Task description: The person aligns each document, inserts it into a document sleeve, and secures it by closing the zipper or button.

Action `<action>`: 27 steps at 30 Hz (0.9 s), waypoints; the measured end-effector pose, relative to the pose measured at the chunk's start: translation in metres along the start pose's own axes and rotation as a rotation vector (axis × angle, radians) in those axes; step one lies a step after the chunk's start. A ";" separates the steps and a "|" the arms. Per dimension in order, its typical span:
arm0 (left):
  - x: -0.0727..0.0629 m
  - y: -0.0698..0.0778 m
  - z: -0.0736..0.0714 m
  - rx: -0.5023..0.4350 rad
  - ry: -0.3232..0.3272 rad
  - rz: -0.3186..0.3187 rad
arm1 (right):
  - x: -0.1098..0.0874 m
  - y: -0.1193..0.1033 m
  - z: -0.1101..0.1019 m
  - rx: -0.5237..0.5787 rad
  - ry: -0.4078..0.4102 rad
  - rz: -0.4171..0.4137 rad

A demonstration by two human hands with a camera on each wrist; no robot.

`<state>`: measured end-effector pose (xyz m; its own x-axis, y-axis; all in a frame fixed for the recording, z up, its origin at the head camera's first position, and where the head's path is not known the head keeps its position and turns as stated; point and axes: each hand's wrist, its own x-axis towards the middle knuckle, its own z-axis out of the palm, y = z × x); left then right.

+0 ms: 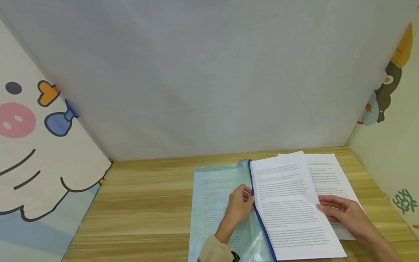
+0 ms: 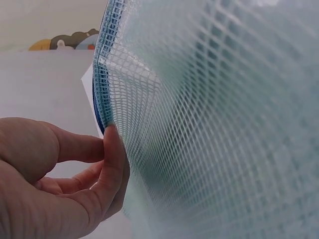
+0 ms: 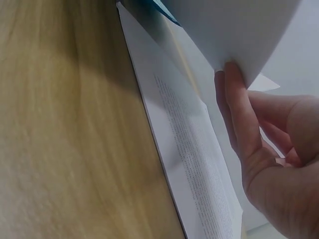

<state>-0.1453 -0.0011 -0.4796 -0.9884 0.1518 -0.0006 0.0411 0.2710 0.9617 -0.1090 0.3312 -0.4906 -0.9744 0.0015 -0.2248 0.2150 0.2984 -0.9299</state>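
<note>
A pale blue mesh zipper pouch (image 1: pixel 200 211), with a dark blue zipper edge (image 1: pixel 263 226), lies on the table with printed paper showing through it. My left hand (image 1: pixel 239 204) pinches that edge between thumb and fingers; the left wrist view shows the mesh (image 2: pixel 224 129) raised there. Just right of the edge is a printed sheet (image 1: pixel 288 203). My right hand (image 1: pixel 347 214) holds the sheet's right side between thumb and fingers, lifting it in the right wrist view. Whether the sheet's left side is inside the pouch is hidden. Below it lies other printed paper (image 1: pixel 330 178).
The wood-grain table (image 1: pixel 137 207) extends left of the pouch. A grey-white wall (image 1: pixel 209 91) rises behind it, and panels with cartoon pictures stand on the left (image 1: pixel 29 145) and right (image 1: pixel 392 153).
</note>
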 end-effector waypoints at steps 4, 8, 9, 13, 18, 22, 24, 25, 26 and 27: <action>0.000 0.000 0.000 0.010 -0.003 0.004 | 0.001 -0.002 0.001 0.001 -0.002 0.011; 0.000 -0.001 0.000 0.020 0.001 0.015 | 0.001 -0.002 0.002 -0.011 -0.006 0.006; 0.000 -0.001 0.000 0.023 0.001 0.016 | 0.001 -0.002 0.002 -0.015 -0.005 0.001; 0.001 -0.002 0.000 0.029 -0.001 0.020 | 0.002 -0.003 0.004 -0.026 -0.001 -0.027; 0.002 -0.003 0.001 0.038 0.003 0.039 | 0.004 -0.006 0.007 0.004 -0.004 -0.046; 0.003 -0.004 0.001 0.051 0.002 0.046 | 0.006 -0.007 0.009 0.016 -0.008 -0.047; 0.003 -0.005 0.001 0.055 0.000 0.048 | 0.006 -0.007 0.010 0.011 -0.013 -0.043; 0.003 -0.005 0.001 0.062 -0.002 0.048 | 0.006 -0.007 0.011 0.010 -0.018 -0.042; 0.003 -0.005 0.001 0.062 -0.005 0.051 | 0.006 -0.007 0.012 0.010 -0.024 -0.041; 0.002 -0.005 0.002 0.064 -0.009 0.052 | 0.006 -0.007 0.013 0.013 -0.028 -0.044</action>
<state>-0.1477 -0.0004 -0.4845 -0.9834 0.1754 0.0468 0.1023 0.3222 0.9411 -0.1159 0.3167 -0.4889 -0.9807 -0.0380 -0.1916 0.1731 0.2847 -0.9429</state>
